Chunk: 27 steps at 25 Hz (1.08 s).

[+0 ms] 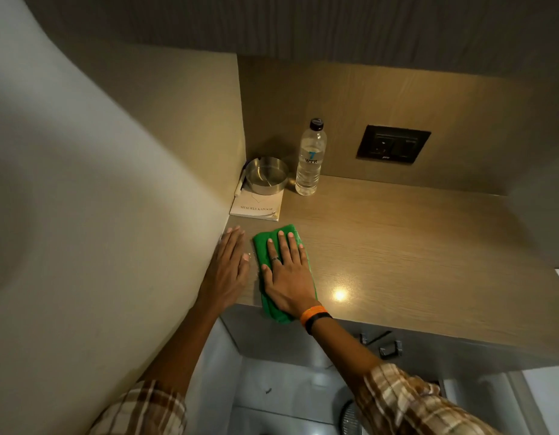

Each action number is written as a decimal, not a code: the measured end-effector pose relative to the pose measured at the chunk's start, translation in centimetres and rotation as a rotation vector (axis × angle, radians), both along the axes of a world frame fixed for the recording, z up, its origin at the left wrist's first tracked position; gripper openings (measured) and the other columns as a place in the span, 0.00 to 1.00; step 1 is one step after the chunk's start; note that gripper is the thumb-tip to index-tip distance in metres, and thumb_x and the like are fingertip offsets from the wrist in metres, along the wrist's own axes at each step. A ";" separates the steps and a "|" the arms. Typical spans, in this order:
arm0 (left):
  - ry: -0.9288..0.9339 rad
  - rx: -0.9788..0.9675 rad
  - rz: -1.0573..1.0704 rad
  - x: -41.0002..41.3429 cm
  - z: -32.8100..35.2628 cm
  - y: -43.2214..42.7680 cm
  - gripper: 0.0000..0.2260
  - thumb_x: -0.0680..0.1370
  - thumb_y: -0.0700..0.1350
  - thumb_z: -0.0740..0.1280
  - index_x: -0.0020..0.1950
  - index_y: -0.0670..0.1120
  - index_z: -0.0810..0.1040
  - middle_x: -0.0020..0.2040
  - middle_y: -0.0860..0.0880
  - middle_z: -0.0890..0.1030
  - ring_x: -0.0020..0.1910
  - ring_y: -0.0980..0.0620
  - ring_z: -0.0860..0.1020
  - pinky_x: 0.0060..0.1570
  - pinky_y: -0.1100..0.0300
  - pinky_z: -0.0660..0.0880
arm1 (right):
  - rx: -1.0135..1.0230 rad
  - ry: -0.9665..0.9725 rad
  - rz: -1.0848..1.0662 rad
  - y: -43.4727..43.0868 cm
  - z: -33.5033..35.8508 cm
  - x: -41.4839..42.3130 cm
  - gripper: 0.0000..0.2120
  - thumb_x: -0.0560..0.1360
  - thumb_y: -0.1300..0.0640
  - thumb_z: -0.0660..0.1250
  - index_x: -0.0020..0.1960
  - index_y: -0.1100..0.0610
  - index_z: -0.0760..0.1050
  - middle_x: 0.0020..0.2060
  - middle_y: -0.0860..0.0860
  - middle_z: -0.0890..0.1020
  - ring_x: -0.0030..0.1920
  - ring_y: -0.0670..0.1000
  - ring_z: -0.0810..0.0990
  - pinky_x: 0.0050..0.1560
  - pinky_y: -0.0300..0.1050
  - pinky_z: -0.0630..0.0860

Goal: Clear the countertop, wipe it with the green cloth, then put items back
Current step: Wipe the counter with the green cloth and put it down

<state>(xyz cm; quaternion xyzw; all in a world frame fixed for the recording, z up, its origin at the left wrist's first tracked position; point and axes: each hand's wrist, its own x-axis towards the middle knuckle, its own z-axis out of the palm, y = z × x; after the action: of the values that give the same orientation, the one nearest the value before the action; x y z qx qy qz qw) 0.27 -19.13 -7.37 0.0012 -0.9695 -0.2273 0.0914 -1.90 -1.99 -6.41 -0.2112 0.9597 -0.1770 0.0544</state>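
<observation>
The right hand (287, 271) lay flat and open on the green cloth (273, 243). The left hand (229, 265) lay flat, open and empty on the counter (397, 240).

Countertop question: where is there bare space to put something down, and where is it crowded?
The countertop is bare across its right half, from the water bottle and wall socket forward to the front edge. The back left corner is crowded: metal bowl, notepad and pen. The front left is taken by the left hand and the right hand, flat on the green cloth.
</observation>
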 end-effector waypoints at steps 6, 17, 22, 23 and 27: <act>-0.052 0.066 -0.028 -1.5 2.1 -0.3 0.23 0.85 0.45 0.51 0.80 0.44 0.57 0.82 0.46 0.57 0.82 0.48 0.51 0.81 0.45 0.52 | -0.232 -0.236 0.193 -2.0 3.8 -2.8 0.30 0.81 0.58 0.60 0.81 0.58 0.55 0.81 0.54 0.55 0.82 0.53 0.47 0.82 0.51 0.44; 0.154 -0.460 0.061 3.9 1.5 0.2 0.17 0.81 0.48 0.62 0.62 0.39 0.81 0.58 0.40 0.83 0.53 0.43 0.80 0.53 0.51 0.78 | 0.047 0.126 -0.204 4.1 1.3 2.6 0.21 0.78 0.36 0.60 0.69 0.38 0.73 0.67 0.50 0.73 0.64 0.56 0.69 0.58 0.56 0.64; 0.140 -0.315 0.233 7.1 2.6 2.3 0.09 0.77 0.44 0.67 0.49 0.40 0.84 0.45 0.42 0.81 0.45 0.43 0.79 0.43 0.50 0.76 | 0.014 -0.039 -0.203 6.1 2.5 1.1 0.24 0.76 0.34 0.64 0.69 0.40 0.72 0.61 0.48 0.78 0.62 0.56 0.71 0.55 0.54 0.60; 0.116 -0.264 0.275 7.2 3.0 3.0 0.06 0.75 0.42 0.70 0.46 0.40 0.84 0.44 0.42 0.81 0.44 0.42 0.79 0.41 0.49 0.76 | -0.008 -0.080 -0.204 6.2 2.8 0.8 0.23 0.75 0.36 0.65 0.68 0.41 0.73 0.61 0.48 0.80 0.63 0.56 0.71 0.55 0.55 0.60; 0.016 -0.107 0.302 7.8 3.6 6.1 0.07 0.75 0.45 0.73 0.48 0.41 0.84 0.46 0.41 0.82 0.47 0.40 0.79 0.44 0.48 0.75 | -0.031 -0.172 -0.192 9.4 4.0 0.2 0.21 0.74 0.39 0.70 0.65 0.43 0.77 0.59 0.48 0.83 0.64 0.56 0.74 0.59 0.56 0.60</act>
<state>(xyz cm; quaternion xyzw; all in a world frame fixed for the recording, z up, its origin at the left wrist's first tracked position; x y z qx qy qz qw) 8.02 -13.03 -3.78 0.1401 -0.9683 -0.1589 0.1320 -1.67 7.42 -2.41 -0.1032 0.9645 -0.2135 0.1160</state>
